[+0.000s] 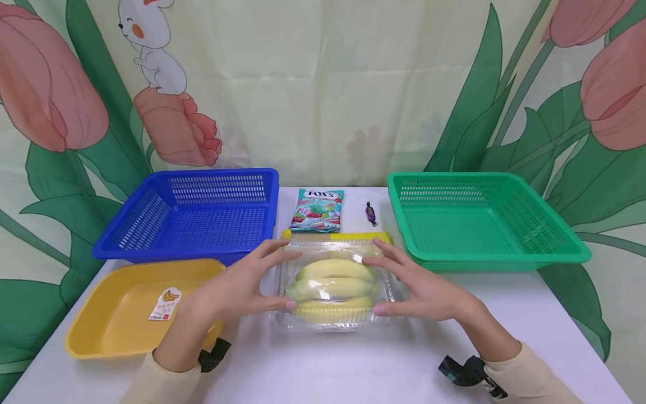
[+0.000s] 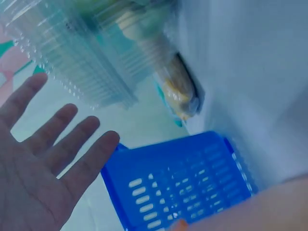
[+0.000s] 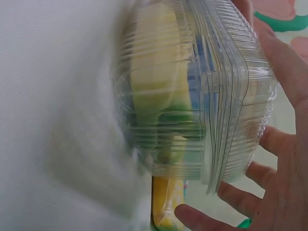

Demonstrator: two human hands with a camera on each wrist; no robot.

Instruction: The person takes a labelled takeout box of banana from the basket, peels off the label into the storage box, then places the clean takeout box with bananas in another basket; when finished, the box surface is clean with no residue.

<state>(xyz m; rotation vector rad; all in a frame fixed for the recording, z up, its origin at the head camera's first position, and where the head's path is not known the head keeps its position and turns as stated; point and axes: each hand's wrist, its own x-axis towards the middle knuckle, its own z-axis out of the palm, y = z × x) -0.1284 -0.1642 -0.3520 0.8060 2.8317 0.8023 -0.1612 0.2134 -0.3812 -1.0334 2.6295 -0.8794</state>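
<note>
A clear plastic clamshell box with its lid down sits in the middle of the white table, and bananas show through it. At its left side my left hand has its fingers spread; the left wrist view shows these fingers straight, with no grip on the box. My right hand is at the other side, fingers loosely extended along the lid. In the right wrist view its fingertips lie at or against the lid's edge; contact is hard to tell. Just behind the box lies a yellow package, mostly hidden.
A blue basket stands back left, a green basket back right. The yellow tray at front left has a banana label in it. Behind the box lie a Fox's candy bag and a small purple wrapped candy.
</note>
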